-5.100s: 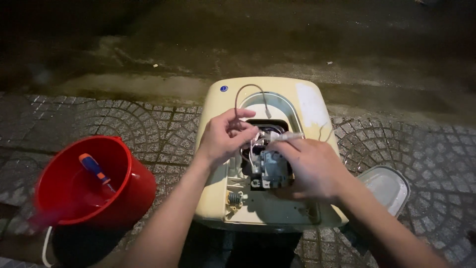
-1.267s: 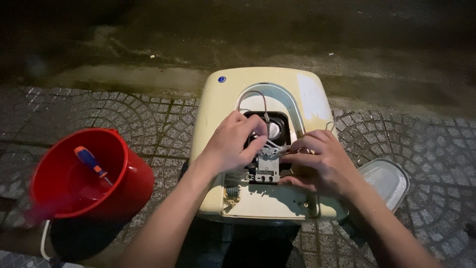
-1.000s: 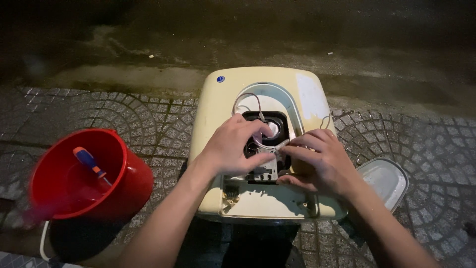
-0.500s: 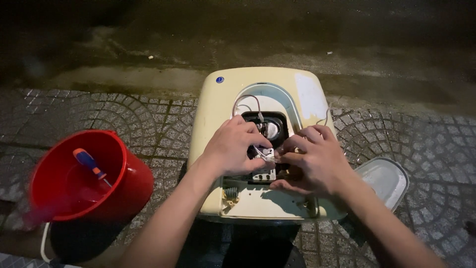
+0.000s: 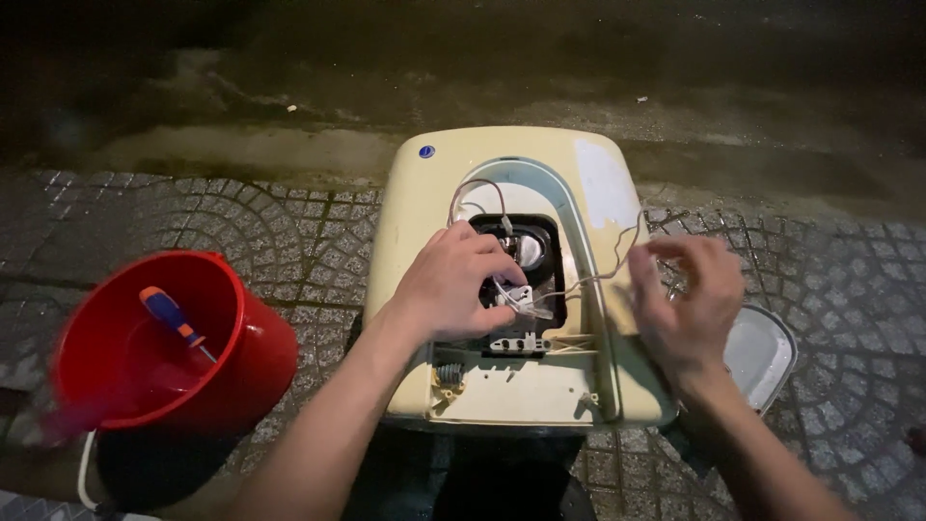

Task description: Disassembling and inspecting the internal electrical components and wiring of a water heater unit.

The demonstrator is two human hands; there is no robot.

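A cream, rounded appliance housing (image 5: pixel 424 222) lies on its back before me with its service hatch open. In the dark opening (image 5: pixel 529 253) sit wires and a shiny round part. My left hand (image 5: pixel 453 285) rests on the opening's left side, its fingers pinching a small white plastic component (image 5: pixel 519 299) with wires attached. My right hand (image 5: pixel 687 299) hovers blurred over the housing's right edge, fingers spread, with a thin wire (image 5: pixel 598 275) running towards its fingertips. Whether it grips that wire I cannot tell.
A red bucket (image 5: pixel 256 362) stands at the left holding a screwdriver (image 5: pixel 172 318) with a blue and orange handle. A white oval cover (image 5: pixel 764 355) lies on the patterned paving to the right. Wet dark ground stretches beyond the housing.
My right hand has pulled away from the opening to the right and lifted, fingers spreading. The left hand stays at the opening on the white component.
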